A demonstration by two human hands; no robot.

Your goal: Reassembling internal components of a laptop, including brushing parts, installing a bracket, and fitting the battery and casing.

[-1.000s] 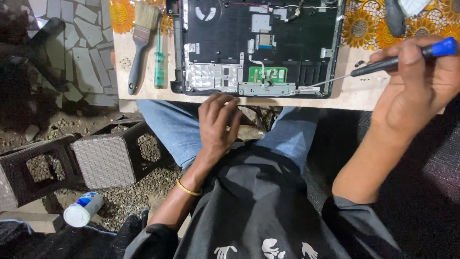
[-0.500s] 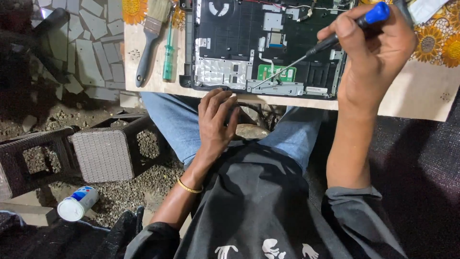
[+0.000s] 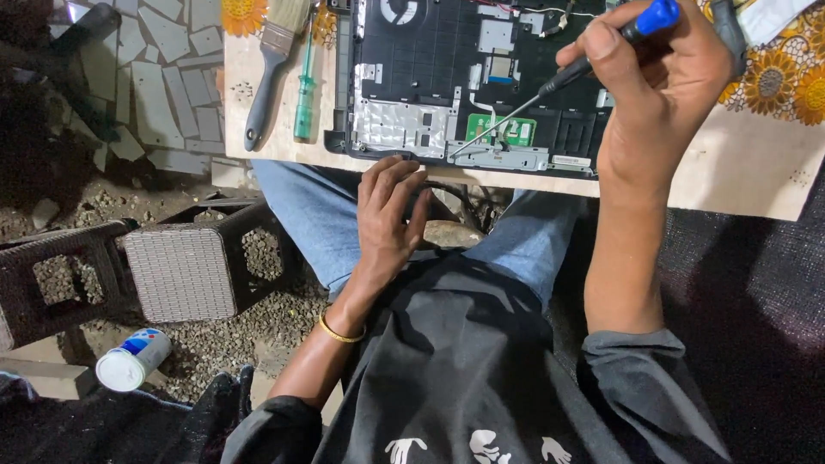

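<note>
An opened black laptop base [image 3: 447, 60] lies on a pale board [image 3: 739, 172], its silver plate and small green circuit board [image 3: 501, 130] exposed. My right hand [image 3: 662, 94] grips a blue-handled screwdriver [image 3: 593, 60] whose thin shaft slants down, its tip at the metal bracket just left of the green board. My left hand [image 3: 388, 215] rests on my thigh below the board's near edge, fingers loosely spread, holding nothing. A gold bangle [image 3: 342, 333] circles that wrist.
A paintbrush [image 3: 271, 69] and a green screwdriver [image 3: 305, 86] lie on the board left of the laptop. A sunflower-patterned cloth [image 3: 782, 77] covers the right side. Below left stand a woven stool [image 3: 180, 271] on gravel and a can [image 3: 133, 359] on its side.
My right hand swung left from the board's right edge over the laptop, bringing the screwdriver tip down to the bracket by the green board. My left hand stayed on my thigh.
</note>
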